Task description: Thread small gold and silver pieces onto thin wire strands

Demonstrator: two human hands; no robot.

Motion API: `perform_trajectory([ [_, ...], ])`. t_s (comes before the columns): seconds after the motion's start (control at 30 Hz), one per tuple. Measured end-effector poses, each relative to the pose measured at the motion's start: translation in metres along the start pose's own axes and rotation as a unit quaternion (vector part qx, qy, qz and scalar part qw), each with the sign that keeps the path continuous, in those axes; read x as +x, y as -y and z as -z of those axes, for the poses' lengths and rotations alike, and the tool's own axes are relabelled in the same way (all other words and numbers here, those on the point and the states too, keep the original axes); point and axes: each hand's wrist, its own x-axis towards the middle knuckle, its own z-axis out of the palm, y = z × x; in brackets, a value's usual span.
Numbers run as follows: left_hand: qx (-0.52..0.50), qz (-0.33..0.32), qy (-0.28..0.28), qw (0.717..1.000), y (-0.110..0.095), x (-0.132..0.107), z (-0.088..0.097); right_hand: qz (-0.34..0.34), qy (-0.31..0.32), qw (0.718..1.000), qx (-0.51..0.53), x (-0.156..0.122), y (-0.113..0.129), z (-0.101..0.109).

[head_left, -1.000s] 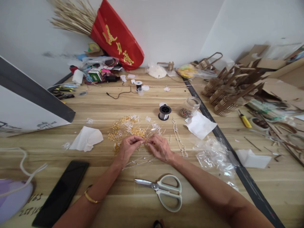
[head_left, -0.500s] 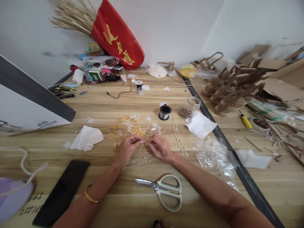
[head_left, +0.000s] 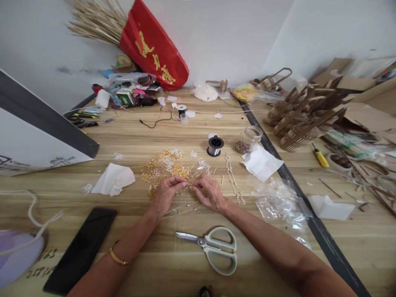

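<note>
My left hand (head_left: pixel 168 193) is closed in a pinch, thumb against forefinger, at the near side of a pile of gold beads and findings (head_left: pixel 151 171). Facing it, my right hand (head_left: pixel 208 192) pinches too, its fingertips a small gap from the left ones. Whatever sits between the fingertips is too small to make out. A thin beaded chain (head_left: pixel 182 210) lies on the table below both hands. To the right is a second beaded chain (head_left: pixel 231 179), laid out lengthwise. Scissors with pale handles (head_left: pixel 213 243) rest partly open nearer to me.
A wire spool (head_left: pixel 215 146) and a glass jar of beads (head_left: pixel 249 140) stand beyond my hands. White paper (head_left: pixel 113 180) and a black phone (head_left: pixel 82 249) lie left. Clear plastic bags (head_left: pixel 280 202) lie right, with small woven baskets (head_left: pixel 293 132) farther back.
Hardly anything differs. Both hands keep their pinch in the same place, and the whole view has shifted very slightly.
</note>
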Motion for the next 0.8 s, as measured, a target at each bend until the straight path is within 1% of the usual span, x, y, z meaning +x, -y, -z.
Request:
perform_trajectory([
  [0.13, 0.025, -0.005, -0.003, 1.000, -0.001, -0.001, -0.001, 0.006, 0.002, 1.000, -0.003, 0.002, 0.002, 0.001],
  [0.37, 0.104, -0.023, -0.022, 0.994, -0.011, -0.006, -0.007, 0.007, 0.007, 1.000, -0.007, 0.001, 0.003, 0.001],
  [0.5, 0.109, -0.026, -0.024, 0.993, -0.011, -0.006, -0.008, 0.008, 0.010, 1.000, -0.012, 0.000, 0.002, 0.001],
  [0.8, 0.113, -0.034, -0.006, 0.993, -0.007, -0.005, -0.006, 0.015, 0.006, 1.000, -0.018, 0.002, 0.004, 0.002],
])
